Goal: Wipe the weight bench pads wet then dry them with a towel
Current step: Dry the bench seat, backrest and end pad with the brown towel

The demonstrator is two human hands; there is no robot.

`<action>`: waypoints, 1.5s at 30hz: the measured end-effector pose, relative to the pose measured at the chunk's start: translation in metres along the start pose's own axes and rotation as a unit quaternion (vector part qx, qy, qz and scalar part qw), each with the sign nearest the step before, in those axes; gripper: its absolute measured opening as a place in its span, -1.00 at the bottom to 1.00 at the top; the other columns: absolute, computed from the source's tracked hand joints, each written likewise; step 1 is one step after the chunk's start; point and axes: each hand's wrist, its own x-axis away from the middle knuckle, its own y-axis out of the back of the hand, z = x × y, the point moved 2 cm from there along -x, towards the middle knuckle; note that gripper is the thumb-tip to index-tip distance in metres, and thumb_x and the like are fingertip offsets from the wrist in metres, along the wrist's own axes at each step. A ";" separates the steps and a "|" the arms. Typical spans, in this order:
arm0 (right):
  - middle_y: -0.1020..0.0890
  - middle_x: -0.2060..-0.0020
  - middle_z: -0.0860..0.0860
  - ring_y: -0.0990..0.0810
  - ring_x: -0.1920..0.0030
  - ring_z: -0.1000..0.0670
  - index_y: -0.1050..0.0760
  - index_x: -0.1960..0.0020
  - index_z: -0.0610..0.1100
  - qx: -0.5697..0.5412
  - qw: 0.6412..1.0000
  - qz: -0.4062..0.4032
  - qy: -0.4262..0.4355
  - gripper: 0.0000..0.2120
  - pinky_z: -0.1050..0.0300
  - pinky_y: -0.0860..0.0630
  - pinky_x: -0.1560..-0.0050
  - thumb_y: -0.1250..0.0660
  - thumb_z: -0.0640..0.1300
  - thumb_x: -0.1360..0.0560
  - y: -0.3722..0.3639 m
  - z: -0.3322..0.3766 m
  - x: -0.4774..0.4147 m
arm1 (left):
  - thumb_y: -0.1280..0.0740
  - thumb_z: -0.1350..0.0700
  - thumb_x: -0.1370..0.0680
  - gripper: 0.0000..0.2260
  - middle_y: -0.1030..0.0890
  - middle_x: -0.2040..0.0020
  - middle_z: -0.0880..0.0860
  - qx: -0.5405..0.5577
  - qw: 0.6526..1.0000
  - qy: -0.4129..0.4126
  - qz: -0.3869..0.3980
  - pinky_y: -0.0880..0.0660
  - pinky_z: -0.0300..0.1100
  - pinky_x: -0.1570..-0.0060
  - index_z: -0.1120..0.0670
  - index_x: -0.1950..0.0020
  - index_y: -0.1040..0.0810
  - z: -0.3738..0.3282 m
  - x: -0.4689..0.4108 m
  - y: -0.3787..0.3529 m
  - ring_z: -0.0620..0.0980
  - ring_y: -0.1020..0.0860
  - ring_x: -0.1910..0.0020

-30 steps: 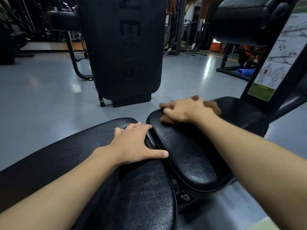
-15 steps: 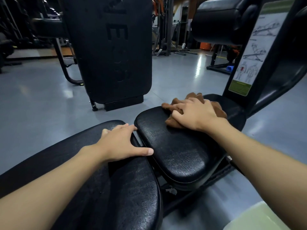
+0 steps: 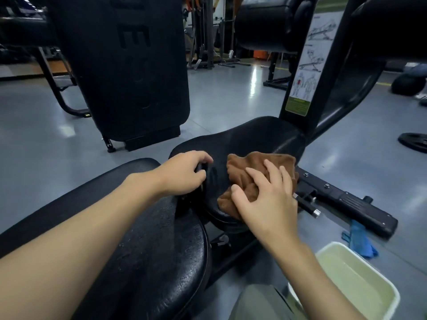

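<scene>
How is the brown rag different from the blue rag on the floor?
The brown rag lies up on the seat pad, pressed under the right hand. The blue rag lies down on the floor beside the bench frame, with no hand on it. The brown rag is bunched in a wide heap, while the blue rag looks longer and narrower. Both are crumpled cloths.

Brown towel (image 3: 258, 172), black bench pads (image 3: 251, 137), blue cloth (image 3: 359, 239), pale green basin (image 3: 390, 294), grey floor (image 3: 34, 144)
</scene>
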 end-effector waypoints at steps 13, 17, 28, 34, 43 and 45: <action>-0.28 -0.51 0.11 -0.06 -0.57 0.00 -0.52 -0.34 0.00 -0.260 0.948 -0.173 -0.058 -0.49 0.67 0.15 -0.21 -0.31 0.04 -0.40 -0.034 -0.001 0.026 | -0.23 -0.14 -0.59 -0.61 -0.36 -0.12 -0.01 -0.111 0.993 -0.027 0.034 -0.43 0.04 -0.19 -0.22 -0.41 -0.33 -0.013 -0.001 -0.012 0.10 -0.40 -0.18; -0.30 -0.51 0.10 -0.07 -0.56 0.01 -0.54 -0.33 0.00 -0.261 0.953 -0.133 -0.077 -0.49 0.27 0.03 -0.50 -0.30 0.07 -0.40 -0.018 -0.025 -0.021 | -0.18 -0.26 -0.57 -0.51 -0.35 -0.18 0.04 -0.150 0.987 -0.024 0.043 -0.40 0.10 -0.26 -0.25 -0.48 -0.21 -0.020 -0.002 -0.017 0.15 -0.41 -0.20; -0.07 -0.59 0.15 -0.10 -0.54 0.16 -0.38 -0.48 0.01 -0.317 0.934 -0.127 -0.100 -0.44 0.32 -0.08 -0.39 -0.35 0.03 -0.51 -0.018 -0.029 -0.010 | -0.25 -0.49 -0.39 -0.26 -0.29 -0.32 0.09 -0.183 0.980 0.001 0.076 -0.40 0.17 -0.28 -0.32 -0.52 -0.16 -0.031 -0.020 -0.012 0.19 -0.33 -0.39; -0.06 -0.57 0.19 -0.14 -0.52 0.15 -0.39 -0.47 0.07 -0.288 0.942 -0.124 -0.118 -0.44 0.37 -0.12 -0.22 -0.38 -0.08 -0.49 -0.023 -0.029 -0.017 | -0.34 -0.37 -0.43 -0.20 -0.11 -0.62 0.03 -0.146 0.983 -0.029 0.110 -0.10 -0.12 -0.47 -0.21 -0.59 -0.12 -0.039 -0.027 -0.008 0.01 -0.06 -0.59; -0.20 -0.56 0.06 -0.27 -0.50 -0.01 -0.29 -0.54 0.07 -0.282 0.944 -0.110 -0.131 -0.32 0.11 -0.16 -0.47 -0.33 0.11 -0.44 0.014 -0.064 -0.122 | -0.38 -0.36 -0.41 -0.20 -0.05 -0.63 0.03 -0.115 0.986 -0.021 0.122 -0.01 -0.17 -0.47 -0.27 -0.57 -0.13 -0.035 -0.030 -0.009 -0.01 -0.01 -0.60; -0.31 -0.50 0.07 -0.38 -0.42 -0.01 -0.31 -0.52 0.09 -0.284 0.943 -0.112 -0.135 -0.34 0.02 -0.31 -0.42 -0.32 0.10 -0.44 0.019 -0.068 -0.138 | -0.38 -0.36 -0.41 -0.20 -0.04 -0.64 0.04 -0.114 0.985 -0.019 0.125 0.00 -0.14 -0.49 -0.28 -0.57 -0.12 -0.035 -0.030 -0.010 0.02 -0.01 -0.61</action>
